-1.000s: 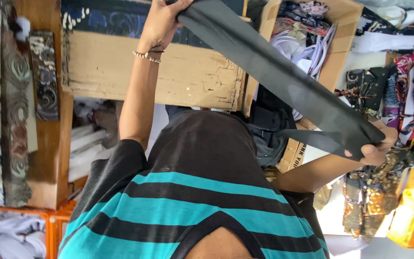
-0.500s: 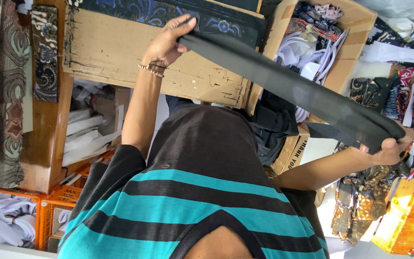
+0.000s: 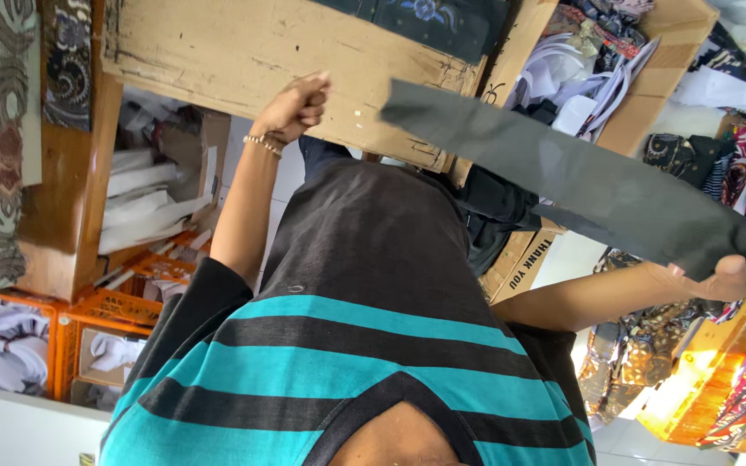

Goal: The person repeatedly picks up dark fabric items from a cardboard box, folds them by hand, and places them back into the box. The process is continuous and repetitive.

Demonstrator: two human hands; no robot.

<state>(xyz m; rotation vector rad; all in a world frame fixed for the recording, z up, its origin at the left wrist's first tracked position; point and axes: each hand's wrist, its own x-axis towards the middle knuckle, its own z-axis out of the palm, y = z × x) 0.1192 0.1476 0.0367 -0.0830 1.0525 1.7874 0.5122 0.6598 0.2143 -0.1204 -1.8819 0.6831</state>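
The person's right hand [image 3: 727, 274] pinches 1 end of a long dark grey fabric strip [image 3: 563, 173], thumb and fingers pressed on the cloth. The strip stretches out over a worn cardboard box [image 3: 218, 52], its far end hanging free. The left hand [image 3: 297, 105] is curled into a loose fist just beside that free end, holding nothing visible. 2 orange plastic crates [image 3: 105, 311] sit beside the box.

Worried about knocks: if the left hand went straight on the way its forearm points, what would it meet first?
Probably the brown cardboard box, straight ahead of the left fist, though depth is unclear.
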